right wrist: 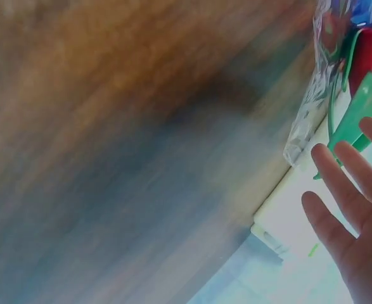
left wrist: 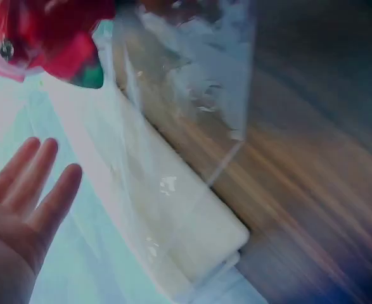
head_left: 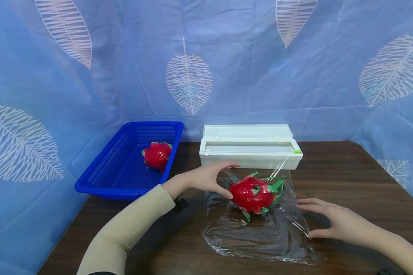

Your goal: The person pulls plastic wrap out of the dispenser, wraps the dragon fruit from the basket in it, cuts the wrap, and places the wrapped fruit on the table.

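A red dragon fruit (head_left: pixel 252 194) with green-tipped scales lies on a sheet of clear plastic wrap (head_left: pixel 247 240). To its left, my left hand (head_left: pixel 206 177) has its thumb and fingers spread apart, the thumb tip by the fruit's end; whether it touches I cannot tell. In the left wrist view the left hand's fingers (left wrist: pixel 62 190) are straight with nothing held. My right hand (head_left: pixel 337 221) hovers at the wrap's right edge, fingers extended and thumb apart. The right wrist view shows these fingers (right wrist: pixel 338 183) loosely spread near the green leaves (right wrist: pixel 357 114).
Behind the fruit stands a white wrap dispenser box (head_left: pixel 251 162) with its lid raised and a green slider (head_left: pixel 297 151) at the right. A blue basket (head_left: pixel 86 186) on the left contains another dragon fruit (head_left: pixel 156 154). The brown table (head_left: pixel 340 172) meets a blue leaf-patterned cloth.
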Demonstrator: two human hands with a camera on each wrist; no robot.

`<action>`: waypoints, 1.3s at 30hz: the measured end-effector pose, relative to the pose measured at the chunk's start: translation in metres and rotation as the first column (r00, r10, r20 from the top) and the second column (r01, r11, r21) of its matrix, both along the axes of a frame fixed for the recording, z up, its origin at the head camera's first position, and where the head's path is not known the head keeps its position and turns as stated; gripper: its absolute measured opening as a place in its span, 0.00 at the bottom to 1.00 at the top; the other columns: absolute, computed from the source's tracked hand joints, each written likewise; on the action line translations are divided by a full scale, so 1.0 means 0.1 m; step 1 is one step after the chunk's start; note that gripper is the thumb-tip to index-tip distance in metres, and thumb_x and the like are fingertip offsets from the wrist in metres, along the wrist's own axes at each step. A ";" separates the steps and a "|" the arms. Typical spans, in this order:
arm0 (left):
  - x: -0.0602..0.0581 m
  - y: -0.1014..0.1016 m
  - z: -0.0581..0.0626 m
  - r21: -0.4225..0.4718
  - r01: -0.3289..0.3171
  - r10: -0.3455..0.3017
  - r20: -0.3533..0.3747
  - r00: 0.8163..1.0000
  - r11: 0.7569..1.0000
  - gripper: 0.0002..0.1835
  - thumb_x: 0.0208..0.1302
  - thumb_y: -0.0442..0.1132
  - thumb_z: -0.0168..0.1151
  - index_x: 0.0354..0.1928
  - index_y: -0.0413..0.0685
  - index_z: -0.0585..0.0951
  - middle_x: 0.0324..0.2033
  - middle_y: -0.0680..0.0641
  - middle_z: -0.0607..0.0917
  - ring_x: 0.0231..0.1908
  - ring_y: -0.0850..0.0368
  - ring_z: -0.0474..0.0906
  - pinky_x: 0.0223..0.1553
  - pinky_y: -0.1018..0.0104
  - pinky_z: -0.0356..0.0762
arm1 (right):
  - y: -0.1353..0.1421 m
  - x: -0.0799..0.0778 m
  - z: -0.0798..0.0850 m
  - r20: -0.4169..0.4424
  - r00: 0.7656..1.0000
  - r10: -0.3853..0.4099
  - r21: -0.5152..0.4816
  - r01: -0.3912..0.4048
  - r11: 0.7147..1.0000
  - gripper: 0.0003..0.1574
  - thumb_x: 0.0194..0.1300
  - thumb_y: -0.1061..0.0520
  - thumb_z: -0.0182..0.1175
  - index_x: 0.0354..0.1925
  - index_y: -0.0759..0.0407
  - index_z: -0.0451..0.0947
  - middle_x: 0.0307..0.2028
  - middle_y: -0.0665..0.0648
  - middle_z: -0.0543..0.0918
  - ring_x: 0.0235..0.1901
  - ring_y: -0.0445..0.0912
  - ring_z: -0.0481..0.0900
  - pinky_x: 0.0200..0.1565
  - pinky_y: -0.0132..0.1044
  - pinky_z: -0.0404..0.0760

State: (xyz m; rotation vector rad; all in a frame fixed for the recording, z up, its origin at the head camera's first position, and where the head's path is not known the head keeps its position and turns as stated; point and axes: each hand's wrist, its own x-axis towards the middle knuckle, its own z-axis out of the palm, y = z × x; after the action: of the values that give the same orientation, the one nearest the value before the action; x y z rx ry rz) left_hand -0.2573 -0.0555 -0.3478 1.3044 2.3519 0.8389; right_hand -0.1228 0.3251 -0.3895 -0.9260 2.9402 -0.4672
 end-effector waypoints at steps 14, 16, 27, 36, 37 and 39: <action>0.66 -0.47 -0.23 0.077 0.143 -0.148 0.061 0.987 0.987 0.21 0.61 0.44 0.69 0.54 0.46 0.80 0.47 0.50 0.83 0.48 0.60 0.78 0.52 0.66 0.75 | 0.08 0.15 -0.16 0.219 0.896 0.386 -0.489 -0.241 0.838 0.21 0.58 0.63 0.68 0.52 0.54 0.82 0.47 0.51 0.82 0.48 0.38 0.78 0.41 0.30 0.79; 0.73 -0.46 -0.29 0.052 0.207 -0.210 0.067 0.975 0.977 0.17 0.61 0.43 0.69 0.51 0.46 0.82 0.42 0.52 0.83 0.43 0.63 0.78 0.48 0.71 0.76 | 0.09 0.16 -0.18 0.269 0.867 0.419 -0.510 -0.241 0.826 0.17 0.59 0.64 0.68 0.48 0.53 0.83 0.46 0.51 0.82 0.46 0.39 0.78 0.41 0.30 0.79; 0.88 -0.39 -0.49 -0.192 0.291 -0.314 -0.101 0.944 0.937 0.18 0.54 0.53 0.74 0.47 0.60 0.84 0.38 0.66 0.78 0.39 0.78 0.70 0.39 0.86 0.67 | 0.01 0.19 -0.26 0.222 0.882 0.415 -0.378 -0.314 0.871 0.16 0.51 0.53 0.75 0.36 0.42 0.78 0.39 0.41 0.74 0.39 0.37 0.70 0.32 0.32 0.69; 0.95 -0.34 -0.47 -0.253 0.301 -0.370 -0.296 0.881 0.919 0.05 0.59 0.50 0.70 0.36 0.64 0.86 0.34 0.66 0.75 0.31 0.80 0.64 0.32 0.86 0.62 | -0.04 0.19 -0.29 0.171 0.908 0.381 -0.302 -0.320 0.898 0.12 0.55 0.53 0.73 0.29 0.38 0.79 0.36 0.38 0.69 0.36 0.32 0.67 0.29 0.29 0.67; 0.95 -0.34 -0.47 -0.246 0.306 -0.372 -0.296 0.880 0.920 0.03 0.60 0.49 0.69 0.35 0.63 0.86 0.34 0.66 0.76 0.30 0.81 0.64 0.32 0.86 0.62 | -0.04 0.19 -0.29 0.165 0.905 0.392 -0.313 -0.329 0.891 0.12 0.56 0.54 0.72 0.29 0.38 0.79 0.36 0.38 0.70 0.36 0.32 0.68 0.29 0.29 0.68; 0.94 -0.34 -0.48 -0.233 0.313 -0.373 -0.288 0.882 0.921 0.02 0.63 0.47 0.67 0.34 0.63 0.86 0.34 0.66 0.77 0.29 0.82 0.65 0.32 0.86 0.63 | -0.03 0.18 -0.29 0.163 0.895 0.415 -0.338 -0.345 0.876 0.11 0.57 0.56 0.71 0.29 0.39 0.80 0.36 0.39 0.73 0.37 0.33 0.70 0.31 0.29 0.71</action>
State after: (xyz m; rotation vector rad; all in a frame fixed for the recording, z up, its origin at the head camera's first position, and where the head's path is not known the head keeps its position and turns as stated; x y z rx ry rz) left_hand -0.1630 -0.0899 -0.3960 1.8241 2.2527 0.3089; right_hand -0.1052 0.3226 -0.4186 -1.3443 2.4277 -0.9412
